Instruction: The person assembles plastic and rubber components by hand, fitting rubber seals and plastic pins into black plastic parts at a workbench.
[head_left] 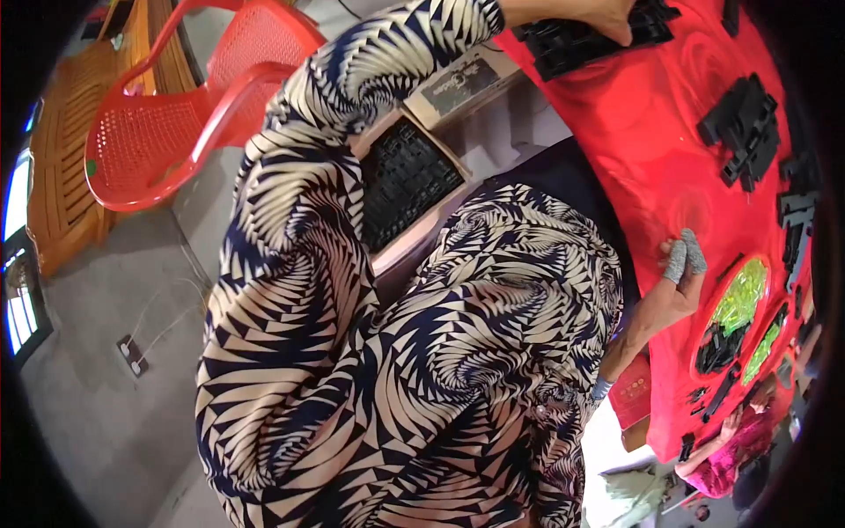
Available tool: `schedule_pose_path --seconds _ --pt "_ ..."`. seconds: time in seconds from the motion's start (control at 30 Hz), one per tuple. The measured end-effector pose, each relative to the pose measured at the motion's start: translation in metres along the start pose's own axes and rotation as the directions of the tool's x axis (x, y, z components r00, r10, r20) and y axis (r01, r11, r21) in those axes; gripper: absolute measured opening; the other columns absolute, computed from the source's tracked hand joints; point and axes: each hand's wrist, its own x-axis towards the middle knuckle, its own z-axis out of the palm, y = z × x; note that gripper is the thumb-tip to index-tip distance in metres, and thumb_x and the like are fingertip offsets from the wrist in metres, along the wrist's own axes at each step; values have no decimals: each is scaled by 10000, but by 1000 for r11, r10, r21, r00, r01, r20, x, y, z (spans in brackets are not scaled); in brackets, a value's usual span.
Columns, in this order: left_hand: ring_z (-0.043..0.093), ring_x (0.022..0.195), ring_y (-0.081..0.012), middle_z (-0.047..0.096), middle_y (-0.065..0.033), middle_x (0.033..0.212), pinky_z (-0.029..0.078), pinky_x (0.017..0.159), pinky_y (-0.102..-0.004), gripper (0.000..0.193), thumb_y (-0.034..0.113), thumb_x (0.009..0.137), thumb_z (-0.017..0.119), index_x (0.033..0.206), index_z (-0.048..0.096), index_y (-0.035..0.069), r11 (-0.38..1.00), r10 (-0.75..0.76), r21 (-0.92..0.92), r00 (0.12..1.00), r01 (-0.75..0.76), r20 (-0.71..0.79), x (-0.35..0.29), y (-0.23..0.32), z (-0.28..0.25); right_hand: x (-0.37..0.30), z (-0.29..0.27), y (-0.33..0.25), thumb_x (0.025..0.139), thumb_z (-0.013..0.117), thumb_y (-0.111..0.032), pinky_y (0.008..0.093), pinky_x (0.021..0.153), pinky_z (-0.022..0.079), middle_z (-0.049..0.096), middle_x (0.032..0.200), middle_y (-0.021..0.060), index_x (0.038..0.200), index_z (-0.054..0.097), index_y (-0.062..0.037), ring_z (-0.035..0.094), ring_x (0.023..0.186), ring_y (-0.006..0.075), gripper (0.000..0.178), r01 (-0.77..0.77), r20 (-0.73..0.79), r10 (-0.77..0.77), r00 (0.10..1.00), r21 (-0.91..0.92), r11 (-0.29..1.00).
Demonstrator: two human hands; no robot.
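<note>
Probably stiff and light, the black ribbed plastic parts [566, 53], frame's upper right, suit an edge grip. Your left hand [605, 14] reaches over them, thumb down, fingers cropped, hold undeterminable. Your right hand [676, 289], mid-right, is half-curled, nothing visibly held; farther off lies a black plastic cluster [744, 132].

Bare cloth on the red-covered table [647, 154] leaves a passage between the far left hand [607, 18] and near right hand [682, 277]; black parts [744, 132] and, nearer, yellow-green pieces [742, 295] obstruct the right.
</note>
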Motion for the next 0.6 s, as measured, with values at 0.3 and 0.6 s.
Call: schedule_pose_path --seconds 0.3,0.6 --pt "670 939 -298 690 -134 1003 544 772 -418 602 355 640 714 1140 579 49 995 102 -21 969 -99 226 8 -3 -10 0 5 -8 921 570 -44 240 676 485 672 882 101 1104 640 34 614 760 132 211 -28 -108 18 994 -99 995" --pt "664 960 -311 681 -160 1042 536 787 -408 692 416 598 761 1144 580 33 999 31 9 930 -37 365 12 5 -21 -2 6 -1 910 572 -17 260 704 516 684 938 104 1094 647 38 614 749 135 206 21 -85 -29 996 -87 996"
